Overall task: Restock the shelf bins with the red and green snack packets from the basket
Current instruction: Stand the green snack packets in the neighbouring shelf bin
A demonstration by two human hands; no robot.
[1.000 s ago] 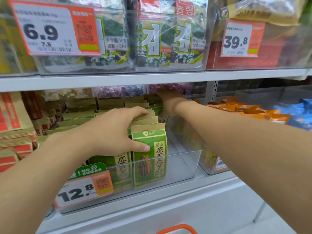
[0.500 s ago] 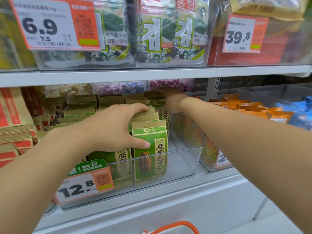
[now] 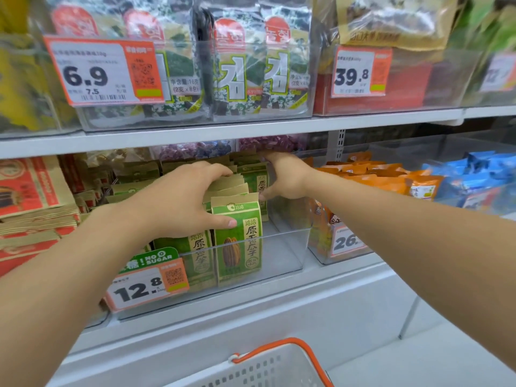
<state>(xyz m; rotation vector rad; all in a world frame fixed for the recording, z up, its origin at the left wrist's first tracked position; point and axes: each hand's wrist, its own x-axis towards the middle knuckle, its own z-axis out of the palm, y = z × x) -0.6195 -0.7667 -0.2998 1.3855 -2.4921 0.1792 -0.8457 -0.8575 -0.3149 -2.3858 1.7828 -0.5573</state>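
My right hand (image 3: 282, 177) has slid nearer along the green packets (image 3: 240, 233) in the clear bin (image 3: 290, 247), fingers hidden; my left hand (image 3: 184, 202) grips the front ones, squaring 1 row.

basket (image 3: 268, 367) cut off below, right hand (image 3: 284, 177) fingertips hidden

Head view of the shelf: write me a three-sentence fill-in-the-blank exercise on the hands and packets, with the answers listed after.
1. The left hand grips the row of ____ paper snack packets in the clear plastic bin.
2. The right hand reaches to the ____ of that row.
3. The price tag on that bin reads ____.

Missing words: green; back; 12.8
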